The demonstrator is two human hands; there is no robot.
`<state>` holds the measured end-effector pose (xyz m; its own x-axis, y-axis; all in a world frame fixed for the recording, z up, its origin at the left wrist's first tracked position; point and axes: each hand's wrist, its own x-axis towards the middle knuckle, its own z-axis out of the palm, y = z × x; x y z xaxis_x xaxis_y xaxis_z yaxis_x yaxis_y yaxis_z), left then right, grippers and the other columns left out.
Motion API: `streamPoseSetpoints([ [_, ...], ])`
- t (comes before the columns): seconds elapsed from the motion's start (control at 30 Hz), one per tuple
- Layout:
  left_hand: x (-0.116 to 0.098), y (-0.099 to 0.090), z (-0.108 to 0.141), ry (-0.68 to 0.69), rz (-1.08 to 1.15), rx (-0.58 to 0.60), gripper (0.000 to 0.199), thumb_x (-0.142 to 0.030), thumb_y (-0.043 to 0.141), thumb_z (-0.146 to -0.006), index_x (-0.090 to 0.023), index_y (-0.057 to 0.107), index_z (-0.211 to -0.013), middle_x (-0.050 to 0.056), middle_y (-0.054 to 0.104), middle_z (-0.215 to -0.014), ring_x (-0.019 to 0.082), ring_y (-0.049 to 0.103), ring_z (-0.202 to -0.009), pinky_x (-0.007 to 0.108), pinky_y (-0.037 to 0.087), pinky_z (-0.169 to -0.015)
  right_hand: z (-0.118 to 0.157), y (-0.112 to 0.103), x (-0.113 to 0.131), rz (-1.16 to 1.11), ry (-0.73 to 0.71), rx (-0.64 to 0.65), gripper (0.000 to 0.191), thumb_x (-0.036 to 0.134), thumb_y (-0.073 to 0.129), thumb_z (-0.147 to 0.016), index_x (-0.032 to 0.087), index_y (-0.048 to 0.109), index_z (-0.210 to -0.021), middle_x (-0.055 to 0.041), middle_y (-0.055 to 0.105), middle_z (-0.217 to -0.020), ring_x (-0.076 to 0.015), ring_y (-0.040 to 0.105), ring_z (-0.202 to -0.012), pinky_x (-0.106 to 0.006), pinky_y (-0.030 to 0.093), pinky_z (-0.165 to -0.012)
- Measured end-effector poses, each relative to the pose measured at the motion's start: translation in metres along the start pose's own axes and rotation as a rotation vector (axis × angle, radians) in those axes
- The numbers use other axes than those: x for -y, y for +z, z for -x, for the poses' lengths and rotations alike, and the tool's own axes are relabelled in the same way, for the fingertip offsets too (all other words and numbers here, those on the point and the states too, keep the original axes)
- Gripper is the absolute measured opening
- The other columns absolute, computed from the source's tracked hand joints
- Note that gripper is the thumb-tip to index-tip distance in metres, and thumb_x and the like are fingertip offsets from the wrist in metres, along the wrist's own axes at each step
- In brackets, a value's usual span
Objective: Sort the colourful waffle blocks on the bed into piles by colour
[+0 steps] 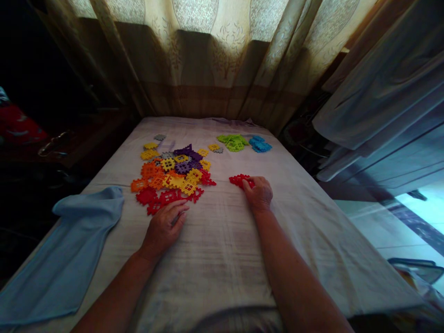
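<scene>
Red pcs [237,179] (sev.) against R hand [261,193]

The right hand [259,193] grasps red pieces [238,180]; the left hand [164,226], loosely curled, is beside a mixed pile [168,164]. Green pieces [235,142] lie near blue pieces [260,144].

The worktop [215,259] has a matt, creased cloth surface; the notched tiles [168,164] left of centre look like smooth plastic. Lower left, the towel [83,240] is matt fabric; the curtain [227,51] up top, patterned cloth.
</scene>
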<state>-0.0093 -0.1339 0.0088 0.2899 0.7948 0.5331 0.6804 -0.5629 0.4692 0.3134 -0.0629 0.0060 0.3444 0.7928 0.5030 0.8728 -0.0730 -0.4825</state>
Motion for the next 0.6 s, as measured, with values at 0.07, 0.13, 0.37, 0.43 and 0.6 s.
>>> streamPoseSetpoints([
  [0.07,0.000,0.000,0.000,-0.013,0.006,0.003,0.026,-0.034,0.050,-0.096,-0.022,0.071,-0.108,0.008,0.073,-0.115,0.021,0.069,-0.106,0.040,0.056,-0.096,0.000,0.001,0.000,0.007,0.017,-0.001,0.022,0.036,0.061,-0.084,0.018,0.073,-0.086,-0.0113,0.069,-0.093,-0.0243,0.058,-0.088,-0.037,0.044,-0.084],
  [0.13,0.000,0.000,0.000,-0.018,0.015,0.009,0.026,-0.034,0.051,-0.095,-0.022,0.071,-0.108,0.009,0.073,-0.115,0.021,0.069,-0.106,0.039,0.056,-0.096,0.001,0.001,0.000,0.018,0.032,0.009,0.022,0.036,0.060,-0.084,0.018,0.073,-0.087,-0.0116,0.068,-0.094,-0.0249,0.058,-0.089,-0.037,0.044,-0.084],
  [0.37,-0.004,-0.004,-0.002,-0.037,0.023,0.017,0.026,-0.033,0.051,-0.094,-0.023,0.072,-0.107,0.008,0.073,-0.116,0.022,0.070,-0.105,0.041,0.056,-0.097,0.003,-0.003,0.006,0.017,-0.010,-0.002,0.022,0.033,0.058,-0.085,0.017,0.072,-0.092,-0.0131,0.069,-0.097,-0.0268,0.057,-0.092,-0.039,0.042,-0.087],
  [0.43,-0.005,-0.005,-0.002,-0.043,0.022,0.011,0.026,-0.032,0.051,-0.094,-0.023,0.072,-0.107,0.008,0.073,-0.115,0.022,0.069,-0.105,0.041,0.056,-0.096,0.006,-0.003,0.013,-0.011,-0.076,-0.001,0.020,0.029,0.055,-0.086,0.019,0.071,-0.091,-0.0122,0.069,-0.097,-0.0264,0.057,-0.094,-0.039,0.041,-0.088],
  [0.6,-0.001,-0.008,-0.004,-0.050,-0.013,-0.029,0.025,-0.032,0.051,-0.094,-0.023,0.072,-0.105,0.007,0.074,-0.113,0.022,0.069,-0.105,0.040,0.055,-0.096,0.023,-0.002,0.043,-0.077,-0.292,0.123,0.020,0.025,0.052,-0.090,0.021,0.072,-0.090,-0.0101,0.070,-0.098,-0.0254,0.058,-0.097,-0.039,0.042,-0.091],
])
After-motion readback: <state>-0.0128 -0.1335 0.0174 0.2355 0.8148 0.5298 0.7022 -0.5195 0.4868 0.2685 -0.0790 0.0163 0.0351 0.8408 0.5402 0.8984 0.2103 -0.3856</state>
